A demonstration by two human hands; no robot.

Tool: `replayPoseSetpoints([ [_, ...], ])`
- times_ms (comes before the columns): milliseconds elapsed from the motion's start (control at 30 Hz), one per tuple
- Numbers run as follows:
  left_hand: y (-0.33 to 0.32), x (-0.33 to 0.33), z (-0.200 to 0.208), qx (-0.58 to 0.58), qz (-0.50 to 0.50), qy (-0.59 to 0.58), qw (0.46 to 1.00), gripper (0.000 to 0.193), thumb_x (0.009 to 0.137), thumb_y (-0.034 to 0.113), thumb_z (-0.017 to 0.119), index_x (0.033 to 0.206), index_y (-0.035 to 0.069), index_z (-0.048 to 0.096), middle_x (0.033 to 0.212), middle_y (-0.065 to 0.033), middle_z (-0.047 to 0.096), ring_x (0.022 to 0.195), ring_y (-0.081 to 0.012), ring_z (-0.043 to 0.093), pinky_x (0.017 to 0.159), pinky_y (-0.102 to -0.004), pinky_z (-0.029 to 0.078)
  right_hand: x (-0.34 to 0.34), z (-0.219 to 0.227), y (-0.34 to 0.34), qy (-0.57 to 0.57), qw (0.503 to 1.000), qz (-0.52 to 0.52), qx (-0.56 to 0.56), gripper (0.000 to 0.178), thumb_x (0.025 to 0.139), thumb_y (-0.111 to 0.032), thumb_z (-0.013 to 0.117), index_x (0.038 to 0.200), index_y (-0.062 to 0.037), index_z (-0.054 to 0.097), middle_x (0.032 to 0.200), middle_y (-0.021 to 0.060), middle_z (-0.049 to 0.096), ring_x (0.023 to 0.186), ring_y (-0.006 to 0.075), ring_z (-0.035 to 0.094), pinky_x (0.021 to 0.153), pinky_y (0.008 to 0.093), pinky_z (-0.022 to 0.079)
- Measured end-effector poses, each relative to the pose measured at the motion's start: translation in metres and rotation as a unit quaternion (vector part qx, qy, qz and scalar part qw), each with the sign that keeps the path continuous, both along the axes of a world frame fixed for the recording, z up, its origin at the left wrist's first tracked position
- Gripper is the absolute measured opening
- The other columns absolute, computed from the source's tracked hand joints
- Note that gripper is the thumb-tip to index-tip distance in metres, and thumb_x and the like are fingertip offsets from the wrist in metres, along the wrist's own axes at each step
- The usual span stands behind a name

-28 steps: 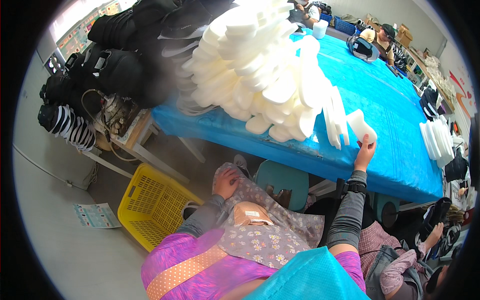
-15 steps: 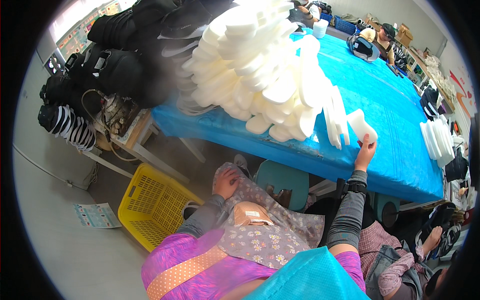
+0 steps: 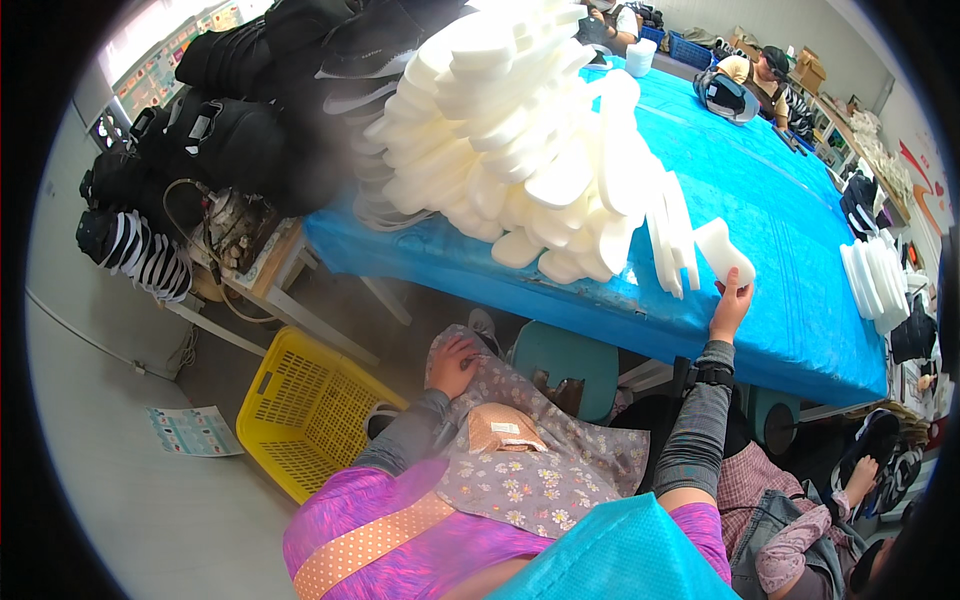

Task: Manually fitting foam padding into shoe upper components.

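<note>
At the near edge of the blue-covered table (image 3: 790, 330), my right hand (image 3: 733, 303) is closed on the lower end of a white foam insole (image 3: 722, 250). The piece stands tilted over the cover. Just left of it lean several more thin white insoles (image 3: 672, 235), beside a large heap of white foam insoles (image 3: 540, 150). My left hand (image 3: 453, 367) lies on the grey flowered apron (image 3: 540, 490) over my knee. Nothing shows in it, and its fingers rest on the cloth.
A yellow plastic basket (image 3: 300, 410) stands on the floor at left. Black shoe uppers (image 3: 230, 140) are piled at far left. More white insoles (image 3: 875, 285) stand at the table's right end. One co-worker (image 3: 790, 530) sits close at right; others sit across the table. A teal stool (image 3: 570, 365) is underneath.
Both my hands and the held insole keep their places. A co-worker at the far end has shifted a little, and the co-worker at right has moved a hand slightly.
</note>
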State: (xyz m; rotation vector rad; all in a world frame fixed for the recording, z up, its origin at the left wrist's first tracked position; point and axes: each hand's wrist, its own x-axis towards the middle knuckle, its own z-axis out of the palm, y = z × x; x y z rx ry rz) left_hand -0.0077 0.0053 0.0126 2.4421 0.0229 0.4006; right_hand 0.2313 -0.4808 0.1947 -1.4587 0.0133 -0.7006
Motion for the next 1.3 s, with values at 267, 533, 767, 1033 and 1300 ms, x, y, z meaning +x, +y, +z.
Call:
replayPoseSetpoints([
  [267,-0.0006,-0.0007,0.0018,0.003,0.0,0.006,1.0,0.02,0.083,0.02,0.068,0.1,0.01,0.073,0.129,-0.0079,0.062,0.131,-0.0323,0.046,0.111,-0.0449,0.034,-0.0004,0.0004,-0.0002,-0.001,1.0,0.002,0.0,0.045,0.096,-0.035,0.063,0.123,0.0004,0.053,0.114,0.011,0.06,0.097,0.0184,0.061,0.076,0.0305,0.054],
  [533,0.001,-0.0005,-0.0034,0.003,0.001,0.009,1.0,0.021,0.083,0.021,0.068,0.101,0.01,0.072,0.129,-0.008,0.062,0.132,-0.0324,0.044,0.111,-0.0452,0.033,-0.0008,0.0015,0.0003,0.001,1.0,0.005,0.002,0.046,0.096,-0.035,0.064,0.123,0.0001,0.053,0.114,0.0105,0.06,0.098,0.0181,0.061,0.076,0.0306,0.054],
  [767,0.0016,-0.0002,-0.0043,0.001,-0.004,0.016,1.0,0.023,0.084,0.021,0.068,0.103,0.011,0.072,0.131,-0.008,0.061,0.133,-0.0328,0.043,0.112,-0.0459,0.032,-0.0024,0.0026,0.0017,0.001,1.0,0.008,0.011,0.046,0.096,-0.034,0.064,0.124,-0.0001,0.052,0.115,0.0102,0.06,0.098,0.0181,0.061,0.076,0.0305,0.053],
  [1033,-0.0009,-0.0004,-0.0013,0.007,0.007,-0.017,1.0,0.02,0.079,0.019,0.068,0.096,0.01,0.073,0.126,-0.0059,0.064,0.129,-0.0323,0.047,0.107,-0.046,0.037,-0.0022,0.0036,0.0025,-0.001,1.0,0.006,0.008,0.044,0.096,-0.034,0.064,0.122,0.0,0.054,0.113,0.0099,0.061,0.097,0.0177,0.061,0.076,0.0301,0.054],
  [1300,0.0012,-0.0005,-0.0014,0.007,-0.004,0.012,1.0,0.021,0.084,0.021,0.067,0.102,0.01,0.072,0.13,-0.0081,0.061,0.132,-0.0325,0.043,0.112,-0.0455,0.032,-0.0019,0.002,0.001,0.004,1.0,0.004,0.007,0.046,0.096,-0.035,0.064,0.123,0.0004,0.053,0.113,0.0099,0.06,0.097,0.0178,0.061,0.076,0.0302,0.054],
])
